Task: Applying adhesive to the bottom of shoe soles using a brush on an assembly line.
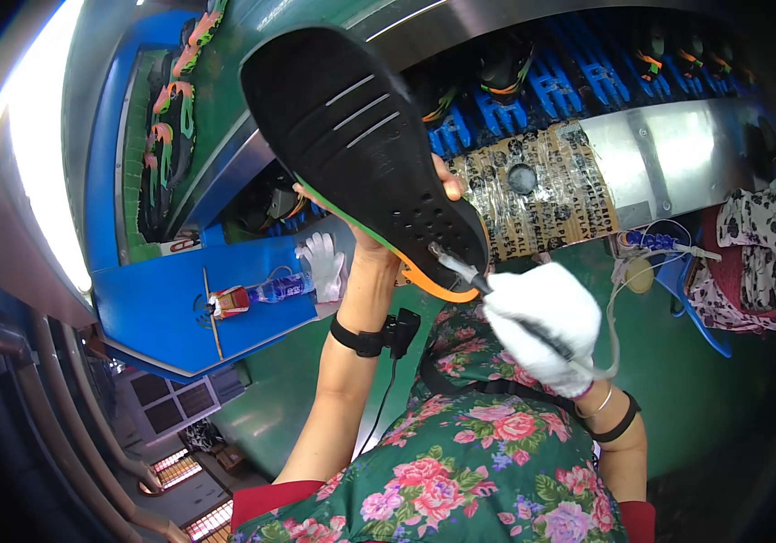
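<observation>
A black shoe sole (pixel 347 154) with a green and orange edge is held up in front of me, tilted, its perforated heel end toward me. My bare left hand (pixel 373 239) is closed round it from behind, with fingertips showing at both edges. In my right hand (pixel 546 312), in a white glove, is a brush (pixel 460 269) with a dark handle. Its pale bristle end rests on or just over the sole's heel, beside the holes; exact contact cannot be made out. A thin clear hose (pixel 613 348) trails from beside the gloved hand.
Beyond the sole runs a line with blue racks (pixel 555 86) holding shoe parts. Its metal edge bears a taped cardboard piece (pixel 542 195). On the blue table (pixel 161 303) at left lie a white glove (pixel 323 265) and a bottle (pixel 281 288). Patterned cloth (pixel 754 249) hangs at right.
</observation>
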Available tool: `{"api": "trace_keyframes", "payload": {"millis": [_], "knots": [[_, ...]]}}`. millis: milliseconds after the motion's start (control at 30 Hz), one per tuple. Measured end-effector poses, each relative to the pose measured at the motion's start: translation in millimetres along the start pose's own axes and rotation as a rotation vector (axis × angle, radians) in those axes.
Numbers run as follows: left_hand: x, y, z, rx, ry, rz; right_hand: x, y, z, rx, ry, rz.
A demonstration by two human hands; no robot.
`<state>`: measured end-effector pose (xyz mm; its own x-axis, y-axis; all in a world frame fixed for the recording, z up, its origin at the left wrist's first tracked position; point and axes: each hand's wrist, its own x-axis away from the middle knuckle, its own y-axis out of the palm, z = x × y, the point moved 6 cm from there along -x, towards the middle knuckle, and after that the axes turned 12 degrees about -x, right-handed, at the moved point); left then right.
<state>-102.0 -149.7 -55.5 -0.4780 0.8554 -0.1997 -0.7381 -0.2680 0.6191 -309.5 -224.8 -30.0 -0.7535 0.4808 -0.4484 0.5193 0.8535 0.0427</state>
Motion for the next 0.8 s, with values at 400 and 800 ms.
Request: {"api": "trace_keyframes", "payload": {"millis": [400,800], "knots": [[11,-23,-16,-0.125,-0.323,0.148,5,18,5,0.063,-0.141,-0.163],[15,-42,-29,-0.338,-0.604,0.038,4,31,9,-0.024,-0.172,-0.464]]}}
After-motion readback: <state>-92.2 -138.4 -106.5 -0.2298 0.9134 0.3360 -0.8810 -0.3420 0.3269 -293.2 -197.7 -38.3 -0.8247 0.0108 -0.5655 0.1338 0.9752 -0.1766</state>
